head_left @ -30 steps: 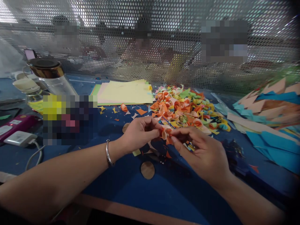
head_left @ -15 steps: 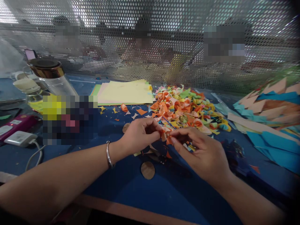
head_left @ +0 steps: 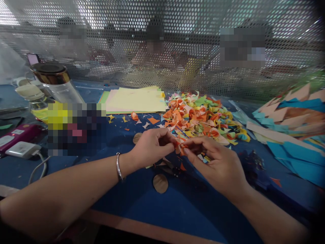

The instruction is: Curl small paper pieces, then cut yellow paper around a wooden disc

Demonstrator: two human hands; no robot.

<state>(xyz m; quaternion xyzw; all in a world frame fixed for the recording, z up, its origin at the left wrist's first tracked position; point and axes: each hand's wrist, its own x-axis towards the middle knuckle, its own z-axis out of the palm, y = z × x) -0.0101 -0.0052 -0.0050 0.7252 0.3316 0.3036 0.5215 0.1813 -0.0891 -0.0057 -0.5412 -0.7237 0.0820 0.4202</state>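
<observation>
A small orange paper piece (head_left: 180,146), curled and folded, is held above the blue table between both hands. My left hand (head_left: 155,144) pinches it from the left with thumb and forefinger. From the right, the thumb and fingertips of my right hand (head_left: 218,162) grip its other side. Just behind the fingers lies a heap of curled paper pieces (head_left: 200,117) in orange, yellow, green and pink. A round brown disc (head_left: 160,183) rests on the table below the hands, and another disc (head_left: 137,137) is partly hidden by my left hand.
Stacked coloured paper sheets (head_left: 137,100) lie at the back. Folded blue and peach paper (head_left: 297,152) fills the right side, near a dark blue tool (head_left: 261,176). On the left stand a glass bottle (head_left: 59,84) and a white charger (head_left: 22,149). A perforated metal screen (head_left: 177,20) closes off the back.
Both hands stay almost in place around the orange paper piece. The right fingers have shifted very slightly; nothing has been let go.
</observation>
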